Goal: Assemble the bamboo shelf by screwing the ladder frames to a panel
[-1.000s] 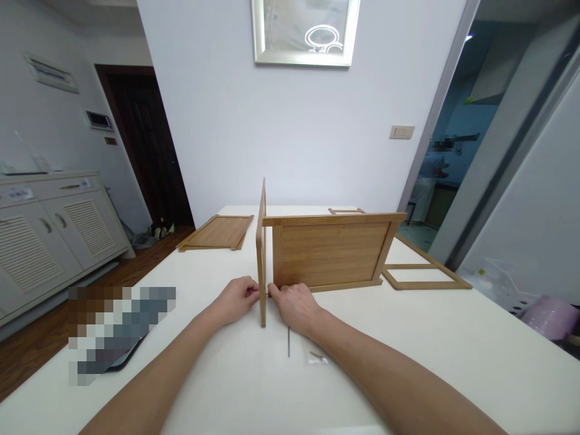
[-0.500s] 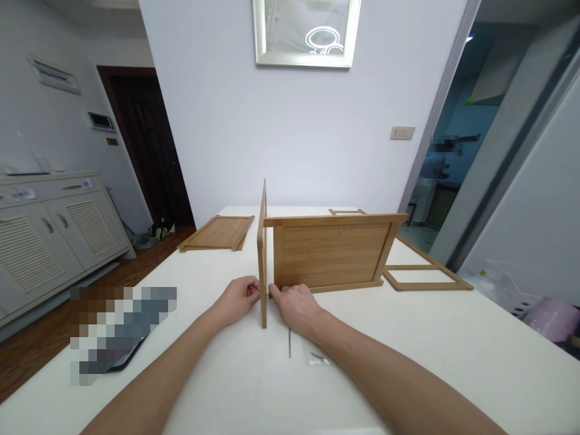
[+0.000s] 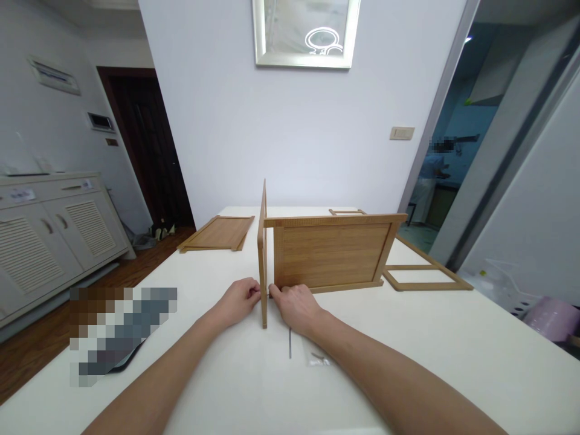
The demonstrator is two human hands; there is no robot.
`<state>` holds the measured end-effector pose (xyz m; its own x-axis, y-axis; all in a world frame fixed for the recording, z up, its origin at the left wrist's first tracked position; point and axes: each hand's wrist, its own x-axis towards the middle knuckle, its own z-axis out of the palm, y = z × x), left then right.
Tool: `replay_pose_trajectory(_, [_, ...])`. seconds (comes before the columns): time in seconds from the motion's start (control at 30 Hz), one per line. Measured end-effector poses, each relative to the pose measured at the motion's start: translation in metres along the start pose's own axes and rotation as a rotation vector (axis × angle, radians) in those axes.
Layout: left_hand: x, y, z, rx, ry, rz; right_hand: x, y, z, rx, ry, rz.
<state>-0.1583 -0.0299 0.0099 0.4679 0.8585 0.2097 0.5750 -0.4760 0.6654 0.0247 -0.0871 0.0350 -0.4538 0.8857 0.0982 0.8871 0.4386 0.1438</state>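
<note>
A wooden panel stands on its long edge across the white table, its left end close against an upright wooden frame that I see almost edge-on. My right hand is closed on the lower left corner of the panel, the thumb near the narrow gap beside the frame. On the frame's other side, my left hand has its fingers curled and pinched against the wood low down. Whatever those fingertips hold is hidden. A thin metal rod lies by my right wrist, beside a small clear bag with metal bits.
Flat wooden panels lie at the back left of the table. An open wooden frame lies to the right, and another wooden piece behind. A blurred-out dark object rests at left. One person stands beyond the doorway.
My left fingers have shifted very slightly against the frame. The panel, the frame and my right hand hold their places.
</note>
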Motion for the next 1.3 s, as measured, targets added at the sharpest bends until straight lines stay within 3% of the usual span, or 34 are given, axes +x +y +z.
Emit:
replay_pose_trajectory(1.0, [0.0001,0.0026,-0.0022,0.014,-0.013,-0.031,-0.0004,0.0003,-0.0011,0.000,-0.004,-0.007])
replay_pose_trajectory(1.3, [0.0000,0.0051,0.0054,0.109,0.040,-0.031,0.0004,0.0017,0.0042,0.001,0.035,-0.021])
